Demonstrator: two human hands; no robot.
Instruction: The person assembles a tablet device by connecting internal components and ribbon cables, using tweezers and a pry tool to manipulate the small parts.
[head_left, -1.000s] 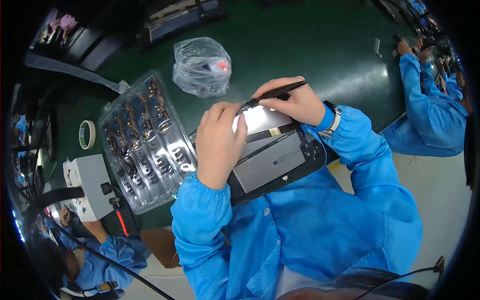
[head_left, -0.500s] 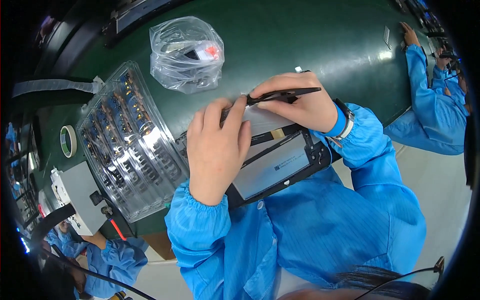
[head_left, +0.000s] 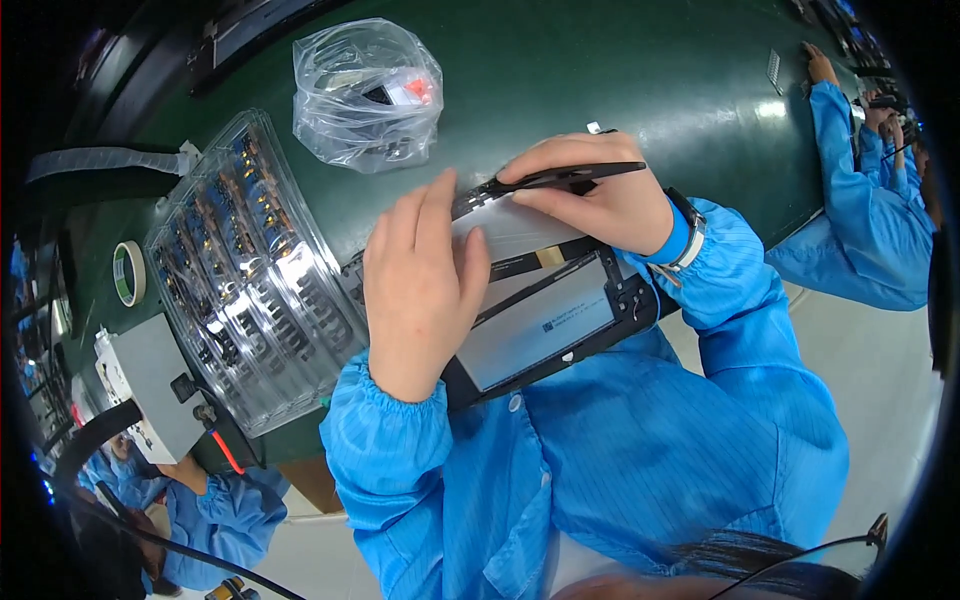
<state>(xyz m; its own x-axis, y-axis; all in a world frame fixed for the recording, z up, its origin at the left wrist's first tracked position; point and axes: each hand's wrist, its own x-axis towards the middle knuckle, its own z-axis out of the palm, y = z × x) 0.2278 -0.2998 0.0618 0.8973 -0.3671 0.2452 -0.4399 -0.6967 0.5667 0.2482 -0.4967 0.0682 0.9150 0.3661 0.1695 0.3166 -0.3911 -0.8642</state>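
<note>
In front of me an opened tablet-like device [head_left: 548, 326] lies tilted, with silver panels inside a black frame. My right hand [head_left: 625, 205] pinches a pair of black tweezers [head_left: 590, 174]. The tweezers' tips point left, at the far edge of the device by a dark strip of small parts; what they touch there is too small to make out. My left hand [head_left: 415, 290] lies over the device's left part with its fingers stretched and thumb apart, hiding what is under it. No object shows in its fingers.
A clear plastic tray [head_left: 255, 290] of circuit boards stands left. Beyond my hands sits a clear plastic bag [head_left: 368, 95] with small items. A tape roll [head_left: 128, 274] and a grey box [head_left: 160, 385] with a red-sleeved cable are far left. Co-workers in blue sleeves [head_left: 845, 150] sit right and lower left.
My left fingers have straightened and drawn left, away from the tweezers' tips, uncovering the dark strip at the device's far edge. The tweezers stay in my right hand; the view has shifted slightly.
</note>
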